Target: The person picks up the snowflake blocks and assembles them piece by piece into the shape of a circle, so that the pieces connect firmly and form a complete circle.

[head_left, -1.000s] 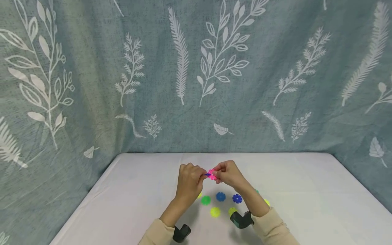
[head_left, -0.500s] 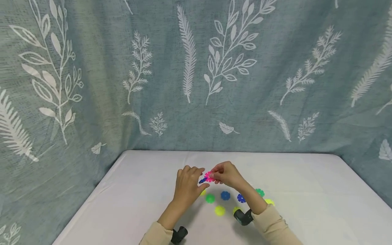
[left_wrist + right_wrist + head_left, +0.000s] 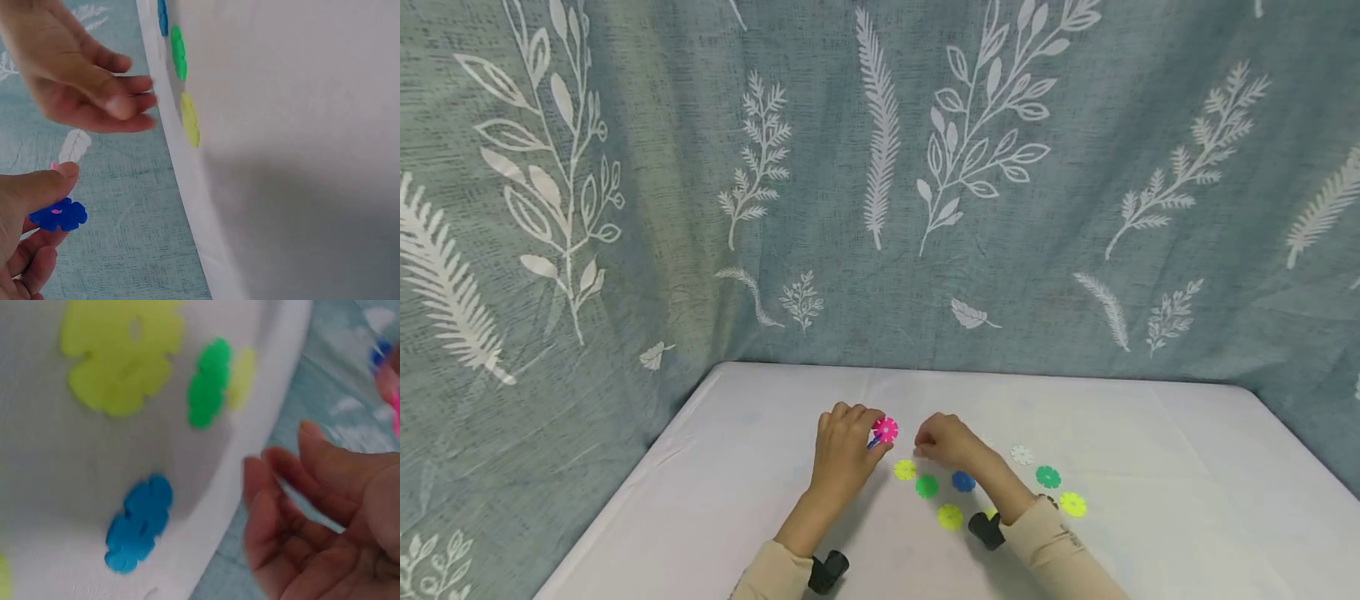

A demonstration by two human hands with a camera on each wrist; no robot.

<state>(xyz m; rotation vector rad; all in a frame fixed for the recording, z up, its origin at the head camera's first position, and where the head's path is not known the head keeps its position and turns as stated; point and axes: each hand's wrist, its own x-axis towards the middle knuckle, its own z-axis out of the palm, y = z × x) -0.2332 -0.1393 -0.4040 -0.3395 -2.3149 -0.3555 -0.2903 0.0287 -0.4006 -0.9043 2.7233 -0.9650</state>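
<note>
Pink disc (image 3: 887, 430) plus a partly hidden blue disc (image 3: 65, 216) were pinched in my left hand (image 3: 844, 446); my right hand (image 3: 947, 442) hung loose, its wrist camera (image 3: 985, 531) kinda blocking a near yellow disc (image 3: 991, 512).

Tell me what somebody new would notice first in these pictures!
They'd probably spot the pink disc, held with a blue disc in the person's left grip above the white table. Behind the table hangs a big blue-green curtain with white leaves. Scattered discs, yellow, green and blue among them, lie on the table.
</note>
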